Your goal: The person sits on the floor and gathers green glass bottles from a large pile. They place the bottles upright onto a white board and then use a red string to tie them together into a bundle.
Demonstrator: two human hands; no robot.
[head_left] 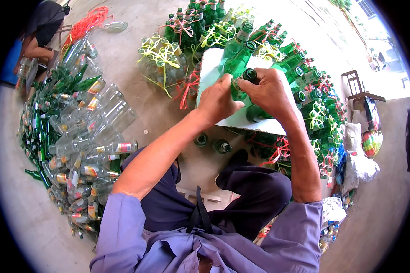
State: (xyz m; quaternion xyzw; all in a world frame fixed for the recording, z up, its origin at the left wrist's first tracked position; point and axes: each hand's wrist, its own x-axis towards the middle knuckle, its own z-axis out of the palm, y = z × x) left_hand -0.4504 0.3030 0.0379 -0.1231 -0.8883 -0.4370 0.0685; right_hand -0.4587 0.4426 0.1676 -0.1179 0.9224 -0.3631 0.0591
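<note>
Both my hands are at a cluster of green glass bottles (239, 59) standing on a white board (209, 63). My left hand (217, 99) is closed at the near left side of the cluster, its fingers around a green bottle (237, 92). My right hand (273, 91) curls round a darker green bottle (249, 75) by its upper part, with the open mouth showing between the fingers. The two hands almost meet, and their fingertips are partly hidden. Another green bottle (256, 113) leans on the board below my right hand.
Tied bundles of green bottles (314, 113) flank the board, and clear bottles (161, 63) are bound with yellow strips. Loose bottles (86, 136) lie heaped at left under red twine (93, 20). Two bottles (222, 146) stand before my legs. Another person (41, 36) is at far left.
</note>
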